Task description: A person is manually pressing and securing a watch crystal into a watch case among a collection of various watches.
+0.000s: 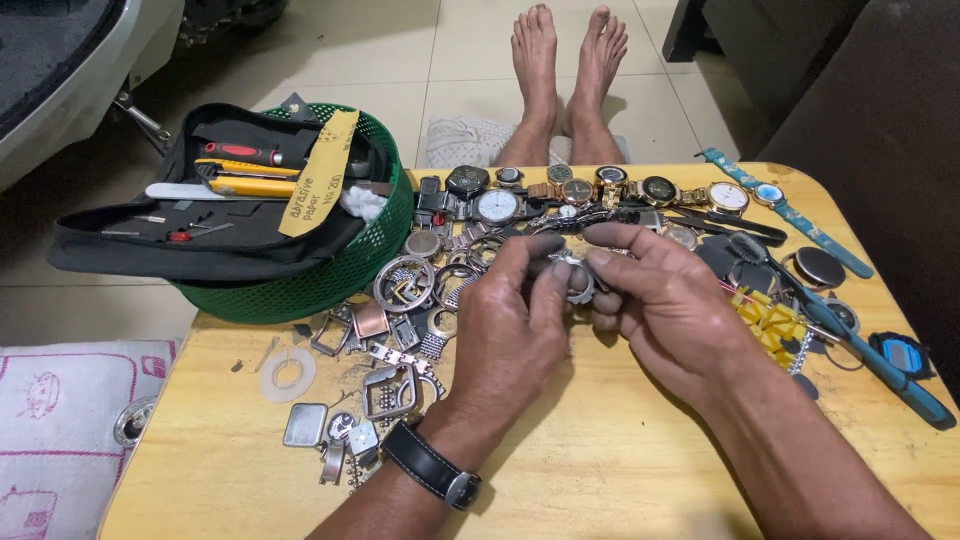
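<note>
Over the middle of a small yellow wooden table (600, 470), my left hand (510, 325) and my right hand (665, 305) meet around a small silver watch case (578, 283). Fingers of both hands pinch it, so most of the case is hidden. My left wrist wears a black-strapped watch (432, 466). A row of wristwatches (600, 190) lies along the far edge just beyond my hands. Loose metal watch cases, bezels and band links (385, 330) are scattered to the left of my left hand.
A green plastic basket (330, 275) at the table's far left holds an open black tool pouch (200, 225) with cutters and small tools. Blue-handled pliers (880, 365) and yellow parts (765, 320) lie at right. My bare feet (565, 60) rest on the tiled floor beyond.
</note>
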